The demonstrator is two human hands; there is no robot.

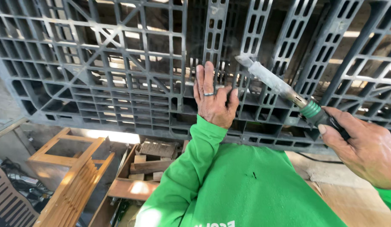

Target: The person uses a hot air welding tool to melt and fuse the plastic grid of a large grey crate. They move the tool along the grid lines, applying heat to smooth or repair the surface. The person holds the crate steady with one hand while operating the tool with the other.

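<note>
A large dark grey plastic pallet [119, 75] with an open grid fills the upper view. My left hand [213, 98], wearing a ring and a green sleeve, lies flat against the pallet's ribs near the middle. My right hand [363, 145] grips a heat tool [283, 90] with a long grey metal barrel, a green collar and a black handle. The tool's flattened tip touches a pallet rib just right of my left hand's fingers.
Below the pallet at left stand a wooden frame and slatted wooden pieces [73, 176]. A wooden box [145, 168] holds scrap wood blocks. A black cable [317, 159] runs under the pallet at right, above a wooden board [351, 197].
</note>
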